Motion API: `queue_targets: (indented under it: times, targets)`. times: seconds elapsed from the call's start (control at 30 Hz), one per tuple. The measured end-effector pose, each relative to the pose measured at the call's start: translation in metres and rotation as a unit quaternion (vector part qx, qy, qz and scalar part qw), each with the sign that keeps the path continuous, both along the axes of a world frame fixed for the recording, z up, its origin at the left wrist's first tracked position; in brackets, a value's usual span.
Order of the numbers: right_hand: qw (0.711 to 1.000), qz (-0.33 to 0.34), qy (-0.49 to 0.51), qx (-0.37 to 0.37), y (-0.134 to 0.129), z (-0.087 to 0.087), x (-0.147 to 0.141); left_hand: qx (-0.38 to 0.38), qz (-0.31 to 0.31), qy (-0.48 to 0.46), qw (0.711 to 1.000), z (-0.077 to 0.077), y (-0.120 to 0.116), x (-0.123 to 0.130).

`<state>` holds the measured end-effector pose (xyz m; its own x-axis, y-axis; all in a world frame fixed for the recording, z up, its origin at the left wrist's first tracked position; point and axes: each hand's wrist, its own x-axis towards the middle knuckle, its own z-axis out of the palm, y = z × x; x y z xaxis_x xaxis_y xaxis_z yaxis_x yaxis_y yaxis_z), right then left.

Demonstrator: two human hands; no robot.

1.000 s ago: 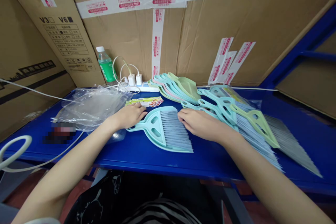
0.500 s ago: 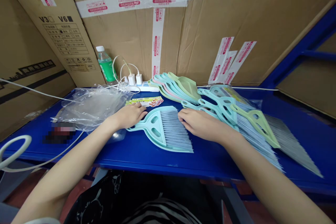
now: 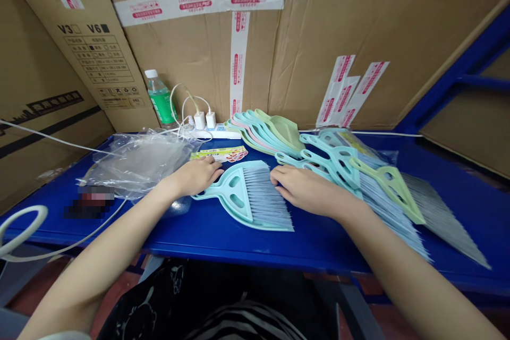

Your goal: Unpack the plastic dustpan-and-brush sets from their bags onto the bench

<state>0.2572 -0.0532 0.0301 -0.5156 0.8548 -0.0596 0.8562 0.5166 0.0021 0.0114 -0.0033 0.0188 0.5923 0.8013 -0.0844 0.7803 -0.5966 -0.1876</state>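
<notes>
A light-blue hand brush [image 3: 266,196] lies on top of a matching dustpan [image 3: 235,218], bristles to the right and handles to the left. My left hand [image 3: 198,174] rests palm down beside the handles, open, its fingers loosely bent near a fan of printed cards [image 3: 223,154]. On the other side, my right hand [image 3: 297,185] is at the bristle edge with fingers relaxed and bent, and nothing shows in it. Whether it touches the bristles I cannot tell. Behind my right hand and forearm lie several light-blue brushes [image 3: 346,164] and a green-handled brush [image 3: 392,188], partly covered.
Stacked dustpans [image 3: 289,135] in green, blue and pink lie at the back. Clear plastic bags [image 3: 139,162] are to the left. A power strip [image 3: 221,133] with chargers and a green-labelled bottle [image 3: 161,101] stand by the cardboard wall [image 3: 191,53]. A white cable [image 3: 91,239] crosses the blue table [image 3: 319,247].
</notes>
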Motion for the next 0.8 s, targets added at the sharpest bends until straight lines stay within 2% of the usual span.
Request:
queue_targets:
  times: [0.8]
  targets:
    - [1.0, -0.007, -0.018, -0.012, -0.0004, 0.0004, 0.001, 0.0, -0.006, -0.023, 1.0, -0.0054, 0.003, -0.0042]
